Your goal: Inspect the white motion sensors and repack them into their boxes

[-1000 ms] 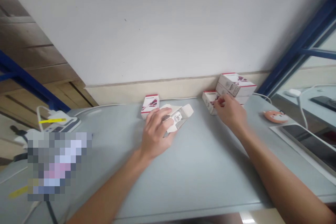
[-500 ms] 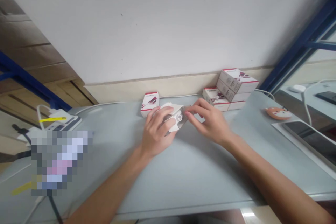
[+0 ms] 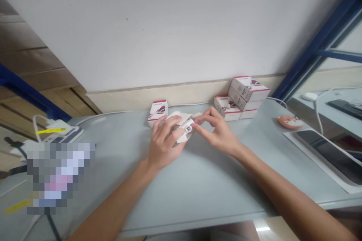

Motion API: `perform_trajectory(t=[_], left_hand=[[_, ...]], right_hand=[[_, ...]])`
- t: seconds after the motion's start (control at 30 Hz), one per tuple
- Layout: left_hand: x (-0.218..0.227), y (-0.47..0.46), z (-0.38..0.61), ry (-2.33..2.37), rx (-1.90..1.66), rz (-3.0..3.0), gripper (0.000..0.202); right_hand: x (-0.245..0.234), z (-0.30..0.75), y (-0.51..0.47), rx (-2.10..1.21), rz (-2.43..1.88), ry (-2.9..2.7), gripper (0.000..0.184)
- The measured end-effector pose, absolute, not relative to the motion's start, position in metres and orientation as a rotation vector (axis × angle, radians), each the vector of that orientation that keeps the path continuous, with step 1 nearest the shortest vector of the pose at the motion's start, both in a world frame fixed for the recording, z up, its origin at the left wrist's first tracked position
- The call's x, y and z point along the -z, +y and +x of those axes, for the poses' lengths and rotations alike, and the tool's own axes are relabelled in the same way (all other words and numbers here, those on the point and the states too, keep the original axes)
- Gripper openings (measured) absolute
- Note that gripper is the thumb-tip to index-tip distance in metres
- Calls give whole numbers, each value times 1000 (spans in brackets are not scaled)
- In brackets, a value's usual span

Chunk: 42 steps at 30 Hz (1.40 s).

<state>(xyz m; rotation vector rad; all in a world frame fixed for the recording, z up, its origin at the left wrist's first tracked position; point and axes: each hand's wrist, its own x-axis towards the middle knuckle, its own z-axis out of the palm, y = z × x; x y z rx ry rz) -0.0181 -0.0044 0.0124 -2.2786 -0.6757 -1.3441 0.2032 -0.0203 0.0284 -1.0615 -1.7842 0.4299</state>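
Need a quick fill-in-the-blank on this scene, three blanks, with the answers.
The ____ hand holds the open white carton, and the other hand is beside it.
The small box to the left of the carton is white with ____ trim.
The orange fox-faced object sits to the ____ of the stacked boxes.
Missing words: left; red; right.

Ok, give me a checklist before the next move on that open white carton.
Left hand grip on the open white carton: ok, fingers wrapped over it.
Right hand contact with the carton: cannot tell, fingertips right at its edge.
Round white part in the carton: cannot tell whether it is seated.
Red-trimmed box beside the left hand: ok, standing.
Box stack at the wall: ok, apart from both hands.
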Motion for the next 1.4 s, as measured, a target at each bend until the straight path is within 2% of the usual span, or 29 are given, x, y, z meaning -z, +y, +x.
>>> perform_trajectory(t=[0.1,0.2,0.37,0.47,0.63,0.77,1.0,1.27,1.4], left_hand=[[-14,-4,-18,-679,1349,-2271,44],[-14,-4,-18,-678,1358,-2264,44],[-14,-2,-19,-706,1378,-2246,43],[-13,-2,-19,-706,1378,-2247,42],[-13,-2,-19,-687,1375,-2251,42],[-13,-1,-20,-712,1382,-2253,43],[-14,-2,-19,-690,1381,-2256,43],[-13,-1,-19,-714,1391,-2256,44],[-12,-2,-17,-712,1393,-2255,44]], right_hand=[[-36,205,-21,-570,-1055,-1722,18],[-46,216,-20,-532,-1040,-1603,23],[-48,259,-3,83,-1286,-1407,28],[-36,277,7,250,-1570,-1450,26],[-21,284,12,271,-1882,-1496,25],[-21,289,10,287,-1967,-1506,35],[-25,290,6,114,-2188,-1500,43],[-25,291,6,125,-2211,-1527,47],[-32,277,2,282,-1888,-1511,38]])
